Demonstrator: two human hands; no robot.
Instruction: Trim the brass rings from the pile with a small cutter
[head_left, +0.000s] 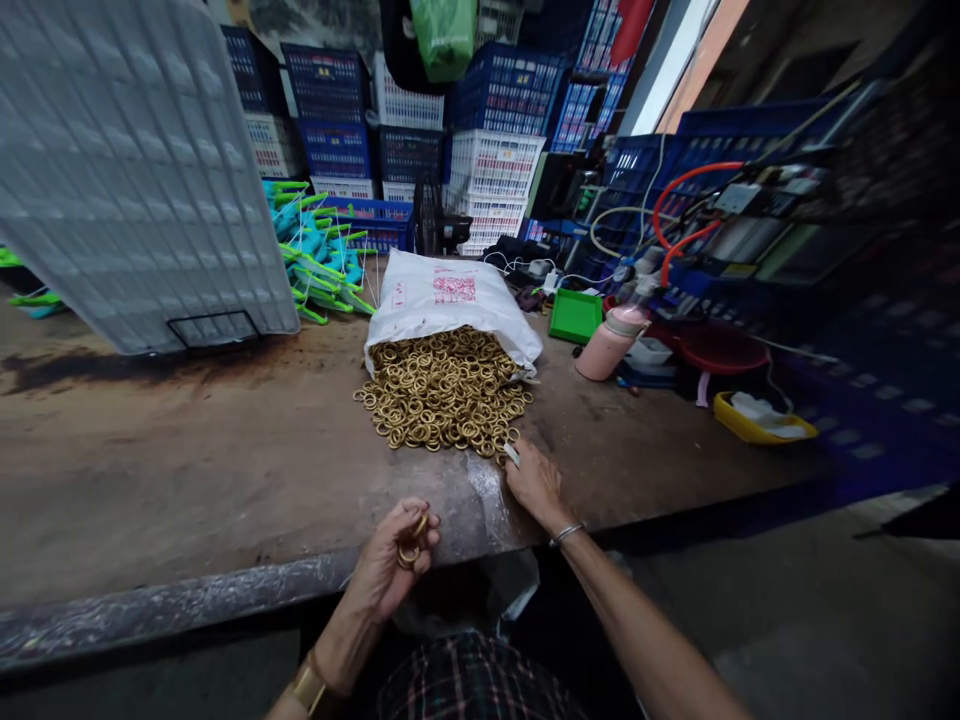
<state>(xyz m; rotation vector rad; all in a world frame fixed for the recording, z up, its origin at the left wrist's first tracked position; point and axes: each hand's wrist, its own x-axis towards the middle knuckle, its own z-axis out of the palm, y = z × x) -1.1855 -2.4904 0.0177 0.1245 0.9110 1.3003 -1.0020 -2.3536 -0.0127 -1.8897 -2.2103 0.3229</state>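
Resting against left fingers, golden rings

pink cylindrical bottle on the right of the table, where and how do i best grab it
Take the pink cylindrical bottle around its round, straight-sided lower body, below the lid, probably from the near left. The green plastic tray sits behind it and the small white container crowds its right, so those sides look tighter.

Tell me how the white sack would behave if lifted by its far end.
The white sack looks thin and creased, so probably floppy. Its bulge and the metallic-looking rings at its mouth suggest it is heavy for its size. Gaping open, it would likely spill more.
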